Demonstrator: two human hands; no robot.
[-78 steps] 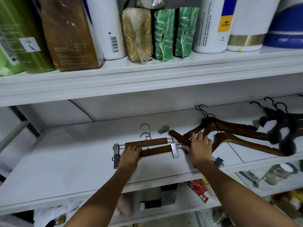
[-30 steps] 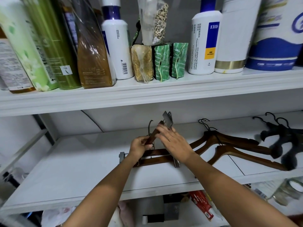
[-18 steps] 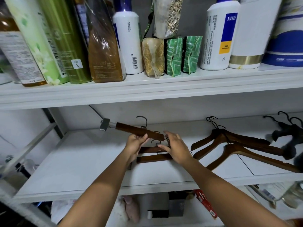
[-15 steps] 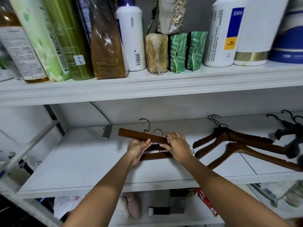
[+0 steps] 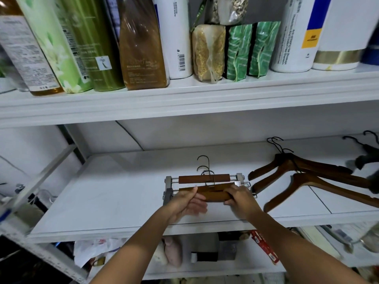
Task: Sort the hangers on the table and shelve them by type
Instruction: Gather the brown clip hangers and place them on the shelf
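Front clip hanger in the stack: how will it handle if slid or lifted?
The clip hanger is probably stiff: wooden bar, metal rods. It lies flat, so rolling looks unlikely. Its hook could snag neighbouring hangers in the stack.

A single wide-angle view is given, taken from the head and aimed forward and slightly down into a white shelf unit at close range. The middle shelf [image 5: 106, 193] is seen from just above its level, the upper shelf [image 5: 184, 99] from slightly below. Both forearms are seen entering from the bottom edge. Straight lines are bowed near the borders.
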